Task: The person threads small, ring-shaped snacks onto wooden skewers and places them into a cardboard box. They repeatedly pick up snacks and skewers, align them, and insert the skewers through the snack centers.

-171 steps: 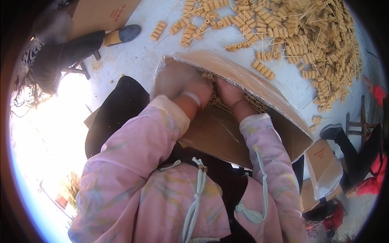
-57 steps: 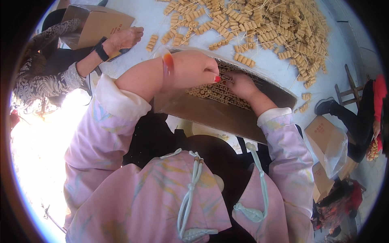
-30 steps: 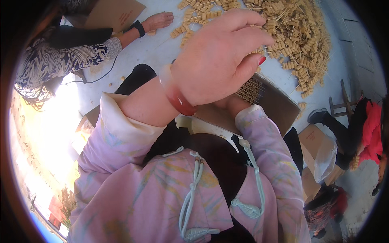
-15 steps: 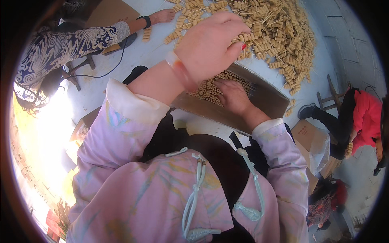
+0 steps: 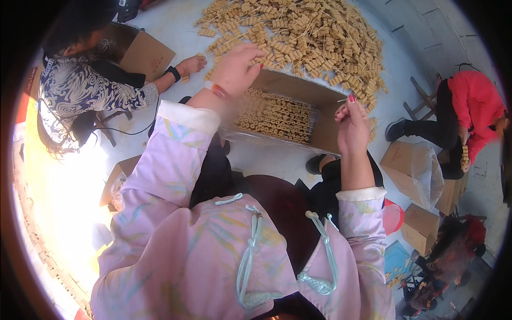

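Observation:
My left hand (image 5: 236,68) hovers over the left part of an open cardboard box (image 5: 324,127), near the pile. Its fingers are stretched out and apart from the thumb, with nothing visible in them. Beyond the box's right end I hold up my right hand (image 5: 354,128), fingers curled and pinched; the tip of a thin pale stick (image 5: 342,100) pokes out at the fingertips. Inside the box, tan spiral pieces on sticks (image 5: 277,118) lie packed in rows with their round ends showing. A big loose pile of the same skewered spirals (image 5: 304,37) spreads behind the box.
A person in a patterned top (image 5: 96,96) reaches toward the pile from the left, beside a cardboard box (image 5: 146,56). At the right, a person in red (image 5: 474,98) holds similar spirals near a wooden stool (image 5: 421,101). More boxes (image 5: 405,168) stand there, one with clear plastic.
My right hand has come up out of the box and moved right. My left hand has moved left and lower, away from the spirals it was at. The packed rows are now uncovered.

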The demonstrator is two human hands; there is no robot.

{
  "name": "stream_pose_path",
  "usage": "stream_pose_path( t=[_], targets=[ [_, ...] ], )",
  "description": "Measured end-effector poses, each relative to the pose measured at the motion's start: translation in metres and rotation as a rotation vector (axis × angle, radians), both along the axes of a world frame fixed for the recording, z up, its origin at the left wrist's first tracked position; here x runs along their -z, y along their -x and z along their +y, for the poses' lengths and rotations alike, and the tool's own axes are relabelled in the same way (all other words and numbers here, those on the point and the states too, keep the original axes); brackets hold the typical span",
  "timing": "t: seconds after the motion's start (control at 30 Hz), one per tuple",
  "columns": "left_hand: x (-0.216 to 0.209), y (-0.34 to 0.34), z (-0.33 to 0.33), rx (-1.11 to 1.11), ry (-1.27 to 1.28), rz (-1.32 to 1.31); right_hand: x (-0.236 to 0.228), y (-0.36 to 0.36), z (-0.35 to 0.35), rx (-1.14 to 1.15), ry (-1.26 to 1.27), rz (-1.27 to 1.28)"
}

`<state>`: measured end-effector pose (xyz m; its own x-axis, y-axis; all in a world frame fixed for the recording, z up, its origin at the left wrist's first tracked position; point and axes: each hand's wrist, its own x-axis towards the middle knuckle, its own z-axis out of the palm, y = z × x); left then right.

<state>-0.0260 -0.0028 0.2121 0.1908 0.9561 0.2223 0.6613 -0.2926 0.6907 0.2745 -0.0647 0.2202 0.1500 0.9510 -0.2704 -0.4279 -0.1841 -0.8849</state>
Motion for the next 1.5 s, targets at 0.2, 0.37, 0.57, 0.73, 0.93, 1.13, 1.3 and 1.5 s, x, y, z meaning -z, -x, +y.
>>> stream_pose_path(
  t=[0.2,0.37,0.57,0.73,0.93,1.13,1.3,1.5],
  targets=[
    [-0.037,0.031,-0.052,0.043,-0.129,-0.075,-0.020,-0.032,0.018,0.048,-0.033,0.010],
    [-0.019,0.036,-0.061,-0.089,-0.073,-0.084,-0.031,-0.046,0.019,0.000,-0.067,-0.043],
    [0.005,0.011,-0.033,0.045,-0.070,0.089,-0.024,-0.059,0.005,-0.005,-0.032,-0.103],
    [0.006,-0.017,-0.014,0.081,-0.046,-0.004,-0.016,-0.061,0.003,-0.044,0.032,-0.144],
    [0.009,-0.026,0.004,0.178,-0.121,-0.005,-0.008,-0.054,0.008,-0.126,0.087,-0.111],
    [0.011,-0.024,0.015,0.162,-0.096,-0.039,-0.007,-0.049,0.014,-0.165,0.111,-0.078],
    [0.010,-0.026,0.017,0.170,-0.107,-0.067,-0.006,-0.046,0.019,-0.159,0.141,-0.089],
    [0.013,-0.028,0.008,0.242,0.199,0.068,-0.003,-0.042,0.013,-0.516,0.146,-0.372]
  ],
)
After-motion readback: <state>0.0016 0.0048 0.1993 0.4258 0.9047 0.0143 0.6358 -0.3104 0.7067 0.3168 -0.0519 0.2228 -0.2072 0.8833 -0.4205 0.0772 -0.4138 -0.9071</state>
